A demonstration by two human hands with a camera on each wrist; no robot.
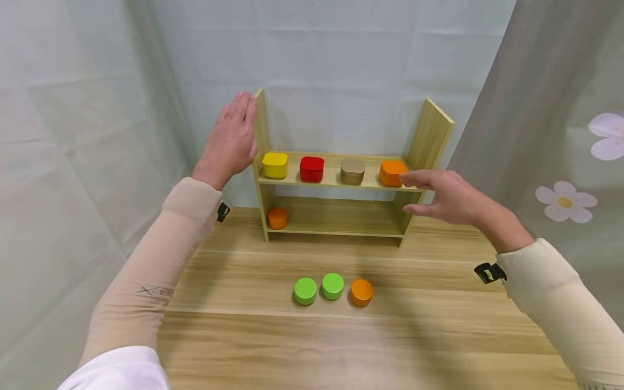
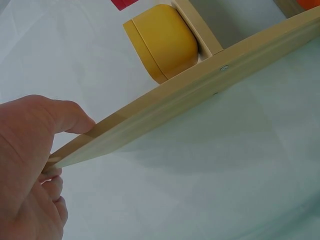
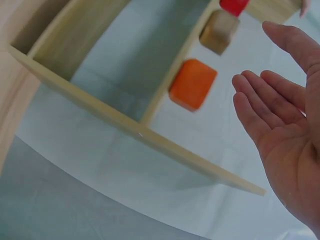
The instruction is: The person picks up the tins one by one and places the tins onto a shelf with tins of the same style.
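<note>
- On the wooden surface (image 1: 439,336), small wooden shelf (image 1: 336,187) standing at back, four boxes lining its upper board.
- Left hand (image 1: 231,141) pressing against shelf's left side panel, thumb over the panel edge, fingers (image 2: 52,187) lying fairly straight.
- Right hand (image 1: 446,197) hovering just beside orange box (image 1: 391,173), fingers (image 3: 260,107) spreading wide, holding nothing.
- Yellow box (image 1: 275,164) sitting at the board's left end.

Both arms wear snug beige sleeves that end at the wrists, leaving the left hand (image 1: 233,138) and right hand (image 1: 450,197) bare. Small dark lettering runs across the left sleeve (image 1: 151,271). A black clip (image 1: 489,272) sits at the right sleeve's cuff, another at the left. White fabric shows by the left elbow.
</note>
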